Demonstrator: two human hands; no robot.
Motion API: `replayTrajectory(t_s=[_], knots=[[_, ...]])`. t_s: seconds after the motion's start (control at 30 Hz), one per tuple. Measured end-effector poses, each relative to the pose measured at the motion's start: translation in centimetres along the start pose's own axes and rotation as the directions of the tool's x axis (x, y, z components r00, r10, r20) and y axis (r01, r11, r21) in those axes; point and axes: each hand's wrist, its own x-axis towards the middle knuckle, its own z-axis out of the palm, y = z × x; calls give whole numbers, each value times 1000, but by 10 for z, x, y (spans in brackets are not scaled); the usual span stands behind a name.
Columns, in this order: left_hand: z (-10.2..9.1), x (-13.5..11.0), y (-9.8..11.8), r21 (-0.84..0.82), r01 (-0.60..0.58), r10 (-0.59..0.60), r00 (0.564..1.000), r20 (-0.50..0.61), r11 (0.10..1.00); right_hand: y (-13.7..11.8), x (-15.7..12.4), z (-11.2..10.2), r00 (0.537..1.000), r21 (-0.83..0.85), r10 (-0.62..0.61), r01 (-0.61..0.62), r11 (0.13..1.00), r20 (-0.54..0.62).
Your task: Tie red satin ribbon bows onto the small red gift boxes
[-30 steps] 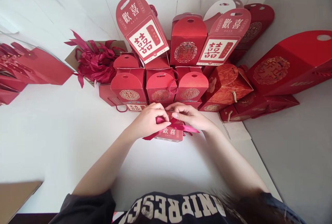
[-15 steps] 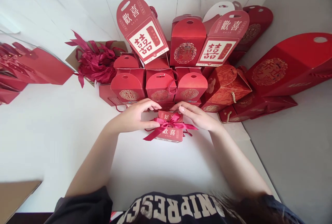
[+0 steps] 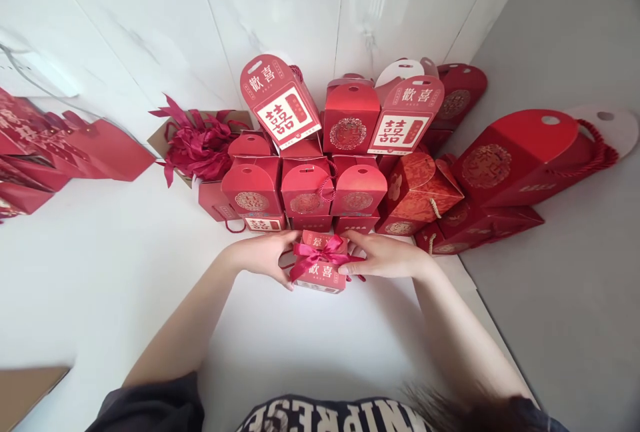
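Ribbon-tied box (image 3: 321,279) lay between both hands' fingers | left hand (image 3: 263,254): stood parted | right hand (image 3: 389,256): touched box, grip unclear

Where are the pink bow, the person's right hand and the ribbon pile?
Pink bow (image 3: 321,255): head view, on its middle, near the knot.
Right hand (image 3: 384,255): head view, on the back of the hand.
Ribbon pile (image 3: 200,152): head view, middle of the heap.

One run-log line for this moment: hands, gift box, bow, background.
left hand: at gift box, left side | right hand: right side | bow: on top | behind: stacked red boxes
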Motion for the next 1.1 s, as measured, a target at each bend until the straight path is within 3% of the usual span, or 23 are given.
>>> replayTrajectory(t_s=[0.13, 0.3, 0.4, 0.5, 0.6, 0.67, 0.7, 0.77, 0.87, 0.97, 1.1], knots=[[16, 10, -11, -106, -189, 176, 977, -120, 976, 17, 9, 4, 993, 187, -120, 121, 975, -20], [46, 12, -24, -226, -315, 253, 931, -263, 922, 25, 10, 8, 980, 427, -185, 200, 882, -76], [65, 11, -31, -321, -355, 238, 906, -351, 878, 23, 14, 20, 975, 532, -186, 223, 817, -122], [76, 9, -36, -374, -389, 183, 857, -482, 842, 26, 22, 43, 955, 623, -112, 264, 736, -273], [77, 5, -40, -387, -409, 161, 830, -534, 826, 35, 26, 68, 869, 586, -81, 396, 707, -489], [76, 3, -43, -409, -405, 151, 836, -528, 818, 42, 27, 81, 803, 483, -212, 521, 704, -557], [77, 1, -44, -420, -402, 143, 839, -525, 813, 45, 27, 86, 791, 435, -279, 550, 713, -544], [78, -1, -46, -429, -398, 136, 841, -524, 811, 49, 30, 93, 800, 341, -348, 543, 768, -489], [83, -1, -48, -411, -414, 139, 822, -552, 812, 50, 38, 99, 799, 215, -328, 484, 848, -504], [87, 2, -48, -431, -433, 133, 811, -569, 792, 50, 47, 101, 765, 176, -322, 489, 855, -558], [87, 5, -47, -466, -443, 140, 822, -552, 766, 52, 49, 103, 783, 271, -285, 492, 827, -553]])
